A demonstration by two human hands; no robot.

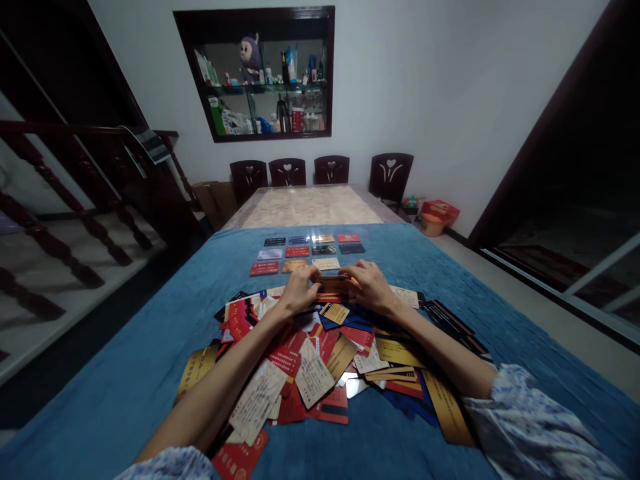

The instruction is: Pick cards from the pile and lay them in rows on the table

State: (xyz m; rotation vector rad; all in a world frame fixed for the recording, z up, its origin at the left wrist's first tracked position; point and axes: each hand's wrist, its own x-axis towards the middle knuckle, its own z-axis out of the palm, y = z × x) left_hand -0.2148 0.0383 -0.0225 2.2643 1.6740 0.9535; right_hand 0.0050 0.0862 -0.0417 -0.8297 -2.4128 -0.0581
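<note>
Both my hands meet at the far side of a heap of cards, holding one dark-edged card (pixel 333 281) by its two ends. My left hand (pixel 301 289) pinches its left end between thumb and fingers, and my right hand (pixel 369 285) grips the right end. Beneath and nearer lies the loose pile of red, gold, white and blue cards (pixel 314 373), overlapping at many angles. Beyond my hands, several cards lie flat in rows, among them a red card (pixel 349 238), a dark blue card (pixel 351 249) and a white card (pixel 326 264).
A blue cloth (pixel 200 280) covers the near part of the long table, with a bare marble-patterned top (pixel 305 203) beyond. Dark chairs (pixel 391 175) stand at the far end. A wooden railing (pixel 75 200) is on the left, and a red-and-orange container (pixel 435 220) is on the floor at right.
</note>
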